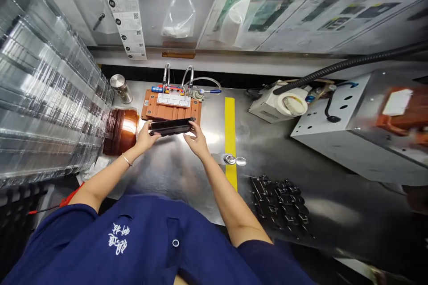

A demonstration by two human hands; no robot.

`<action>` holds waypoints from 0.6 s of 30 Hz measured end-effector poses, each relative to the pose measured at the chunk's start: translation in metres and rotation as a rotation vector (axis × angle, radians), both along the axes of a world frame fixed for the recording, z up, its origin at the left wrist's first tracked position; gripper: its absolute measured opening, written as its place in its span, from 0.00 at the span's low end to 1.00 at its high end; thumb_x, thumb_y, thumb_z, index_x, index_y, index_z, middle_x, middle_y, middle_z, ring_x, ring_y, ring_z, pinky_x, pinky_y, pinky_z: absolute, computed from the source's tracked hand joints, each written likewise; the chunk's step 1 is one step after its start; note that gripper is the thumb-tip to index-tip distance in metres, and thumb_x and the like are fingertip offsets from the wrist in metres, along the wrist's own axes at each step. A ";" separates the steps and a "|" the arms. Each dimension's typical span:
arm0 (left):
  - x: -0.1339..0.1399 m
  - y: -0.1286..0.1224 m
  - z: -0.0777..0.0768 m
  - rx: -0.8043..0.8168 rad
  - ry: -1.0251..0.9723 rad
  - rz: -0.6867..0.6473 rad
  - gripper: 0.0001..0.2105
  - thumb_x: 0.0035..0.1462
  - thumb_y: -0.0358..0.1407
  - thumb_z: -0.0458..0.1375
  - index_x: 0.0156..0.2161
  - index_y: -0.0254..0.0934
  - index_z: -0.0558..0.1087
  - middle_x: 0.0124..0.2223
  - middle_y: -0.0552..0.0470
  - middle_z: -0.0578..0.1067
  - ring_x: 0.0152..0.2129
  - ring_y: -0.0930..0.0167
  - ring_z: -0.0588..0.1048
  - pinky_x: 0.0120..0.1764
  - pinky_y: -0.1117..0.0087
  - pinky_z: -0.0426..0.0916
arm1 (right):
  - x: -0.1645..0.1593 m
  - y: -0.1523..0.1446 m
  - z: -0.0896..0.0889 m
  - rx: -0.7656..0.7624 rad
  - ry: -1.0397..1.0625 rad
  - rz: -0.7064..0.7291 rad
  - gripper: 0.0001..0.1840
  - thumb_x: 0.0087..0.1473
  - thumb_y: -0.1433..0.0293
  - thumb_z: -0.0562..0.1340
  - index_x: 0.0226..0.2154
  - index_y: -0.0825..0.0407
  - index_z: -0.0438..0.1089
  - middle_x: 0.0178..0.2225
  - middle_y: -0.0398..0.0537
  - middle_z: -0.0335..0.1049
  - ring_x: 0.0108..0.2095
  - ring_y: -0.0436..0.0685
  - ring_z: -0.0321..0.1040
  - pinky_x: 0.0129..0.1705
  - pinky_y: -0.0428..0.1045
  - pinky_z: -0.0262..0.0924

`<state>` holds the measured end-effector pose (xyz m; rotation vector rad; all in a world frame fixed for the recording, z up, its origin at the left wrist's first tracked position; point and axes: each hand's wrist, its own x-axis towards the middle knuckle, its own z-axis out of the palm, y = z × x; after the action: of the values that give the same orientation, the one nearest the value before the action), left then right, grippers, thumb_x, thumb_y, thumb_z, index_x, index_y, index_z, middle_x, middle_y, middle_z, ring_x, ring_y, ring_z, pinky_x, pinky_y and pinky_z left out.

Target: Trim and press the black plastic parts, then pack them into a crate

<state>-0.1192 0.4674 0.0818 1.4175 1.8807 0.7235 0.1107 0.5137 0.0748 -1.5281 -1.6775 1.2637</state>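
Note:
A long, glossy black plastic-looking part [172,127] is held level between my two hands, just in front of an orange-brown fixture [172,109]. My left hand [146,137] grips its left end, thumb along the lower edge. At the other end, the fingers of my right hand [197,140] close on the right tip. The fixture carries a white ruled strip [174,99] and two bent metal clamp handles [191,78]. Whether the black part touches the fixture cannot be made out.
Stacked clear plastic trays [50,80] rise on the left beside a roll of amber tape [122,131] and a metal canister [121,88]. Yellow tape [230,124] crosses the steel table. Several small black parts [281,205] lie at right, near a grey machine box [341,142].

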 end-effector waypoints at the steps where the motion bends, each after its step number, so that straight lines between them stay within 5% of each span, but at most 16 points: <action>1: -0.003 -0.021 0.004 0.145 0.026 -0.052 0.21 0.51 0.31 0.61 0.52 0.35 0.67 0.47 0.43 0.75 0.46 0.65 0.73 0.50 0.61 0.69 | 0.003 -0.010 0.007 0.022 -0.003 0.036 0.29 0.50 0.66 0.59 0.56 0.48 0.61 0.56 0.55 0.64 0.51 0.59 0.66 0.47 0.54 0.67; 4: -0.011 -0.068 0.020 0.488 0.157 -0.197 0.15 0.54 0.28 0.53 0.47 0.37 0.71 0.45 0.43 0.76 0.47 0.65 0.73 0.51 0.58 0.69 | -0.003 -0.035 0.031 0.009 -0.179 0.105 0.20 0.50 0.71 0.56 0.47 0.52 0.68 0.48 0.56 0.70 0.46 0.59 0.70 0.46 0.53 0.67; 8: -0.017 -0.094 0.037 0.601 0.348 -0.286 0.17 0.55 0.26 0.48 0.48 0.39 0.71 0.45 0.44 0.77 0.50 0.66 0.72 0.58 0.53 0.64 | -0.045 -0.079 0.065 -0.117 -0.367 0.208 0.14 0.52 0.72 0.56 0.42 0.53 0.69 0.35 0.54 0.76 0.39 0.62 0.73 0.45 0.55 0.65; 12: -0.025 -0.112 0.058 0.691 0.456 -0.338 0.17 0.58 0.26 0.46 0.48 0.38 0.71 0.46 0.44 0.77 0.51 0.67 0.72 0.57 0.55 0.66 | -0.076 -0.133 0.091 -0.306 0.217 0.586 0.23 0.51 0.63 0.63 0.50 0.48 0.66 0.34 0.49 0.78 0.32 0.58 0.74 0.39 0.53 0.68; 15: -0.046 -0.127 0.093 0.750 0.542 -0.323 0.17 0.59 0.26 0.45 0.50 0.37 0.68 0.47 0.44 0.76 0.52 0.67 0.71 0.55 0.58 0.69 | -0.068 -0.144 0.086 -0.537 0.558 0.685 0.32 0.51 0.56 0.63 0.56 0.50 0.63 0.37 0.51 0.77 0.32 0.58 0.75 0.38 0.55 0.69; 18: -0.090 -0.136 0.151 0.768 0.654 -0.198 0.17 0.59 0.28 0.47 0.53 0.38 0.65 0.50 0.43 0.74 0.53 0.66 0.70 0.55 0.59 0.69 | -0.052 -0.134 0.057 -0.505 0.260 0.596 0.28 0.57 0.56 0.54 0.55 0.53 0.65 0.42 0.55 0.76 0.38 0.57 0.75 0.43 0.55 0.68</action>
<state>-0.2091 0.3312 0.2326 2.5336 1.9526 1.0289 0.0582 0.3792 0.1322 -1.0532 -1.7826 2.2276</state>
